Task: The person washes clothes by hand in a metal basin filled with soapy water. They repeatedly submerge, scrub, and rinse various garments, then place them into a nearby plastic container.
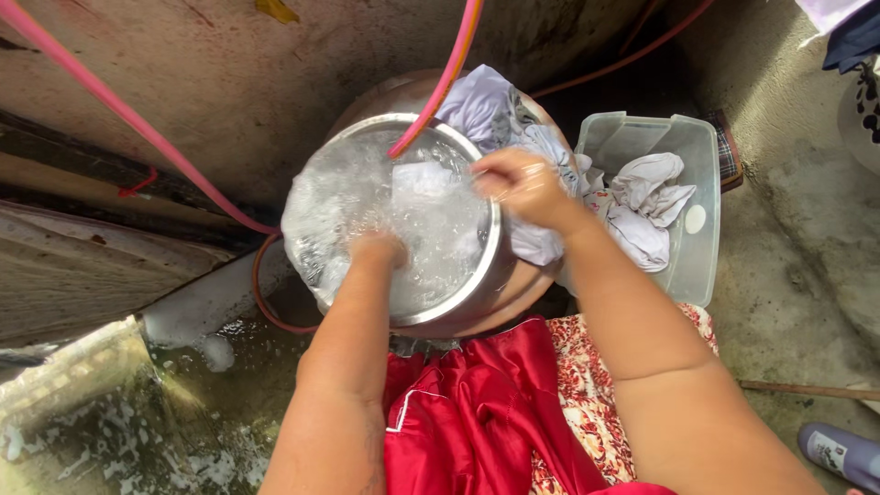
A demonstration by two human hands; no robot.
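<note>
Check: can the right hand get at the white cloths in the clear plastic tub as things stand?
Probably yes. The right hand is at the metal basin's rim, gripping a white cloth, and the clear plastic tub sits open just beside it. Nothing covers the white cloths; the fingers would need freeing first.

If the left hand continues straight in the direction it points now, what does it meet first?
The left hand points away from the body into the foamy water of the metal basin. It would probably first meet the white cloth just ahead, though depth underwater is unclear.

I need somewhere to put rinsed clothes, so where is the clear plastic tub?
In the head view the clear plastic tub sits on the concrete floor at the right, beside the metal basin, with wrung white cloths inside.
</note>
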